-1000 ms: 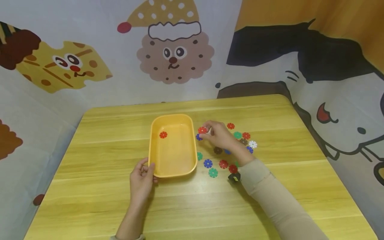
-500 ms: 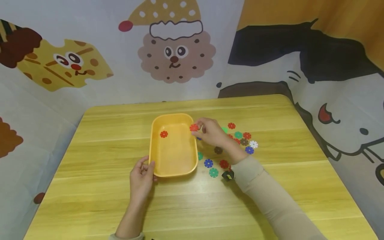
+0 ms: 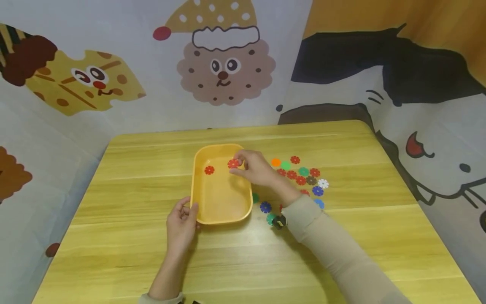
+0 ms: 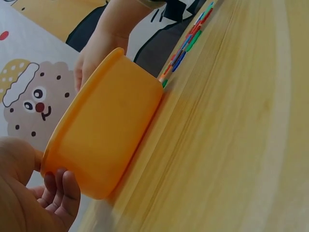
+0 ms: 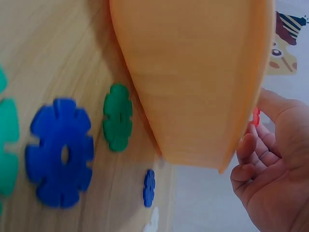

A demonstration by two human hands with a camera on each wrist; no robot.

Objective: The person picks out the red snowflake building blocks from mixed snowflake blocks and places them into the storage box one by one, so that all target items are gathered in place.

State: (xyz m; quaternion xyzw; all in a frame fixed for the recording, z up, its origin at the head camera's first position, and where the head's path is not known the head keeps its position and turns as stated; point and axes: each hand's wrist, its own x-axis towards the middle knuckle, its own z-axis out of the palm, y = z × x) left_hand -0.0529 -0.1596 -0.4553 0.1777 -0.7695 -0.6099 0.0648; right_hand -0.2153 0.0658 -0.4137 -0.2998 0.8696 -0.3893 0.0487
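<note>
- The right hand [image 3: 254,168] reached in over the right side of the yellow tray [image 3: 224,202], its thumb and fingertips pinching one red disc [image 3: 233,164] above the tray's floor; the forearm, in a beige sleeve [image 3: 334,249], crossed the table [image 3: 125,249] from the near right.
- The left hand [image 3: 181,226] gripped the tray at its near left corner, thumb on the rim and the other fingers curled against the outer wall, as the left wrist view showed.
- The tray stood upright on the table, and another red disc [image 3: 209,170] lay inside it, toward the far left.
- One second before, the right hand had held its disc over the table, outside the tray; half a second before, at the right rim. Now hand and disc were past that rim. The left hand's grip looked the same, and an orange disc [image 3: 275,162], earlier covered, showed.
- Counted in the head view: one tray, one disc inside it, one in the fingers.
- On the table to the right, some partly covered, showed seven red discs [image 3: 295,160], four green discs [image 3: 303,171], three blue discs [image 3: 265,207], one brown disc [image 3: 311,180], one white disc [image 3: 323,183] and the orange one.
- The right wrist view also showed a small blue disc [image 5: 149,188] and a white piece [image 5: 152,220] beside the tray.
</note>
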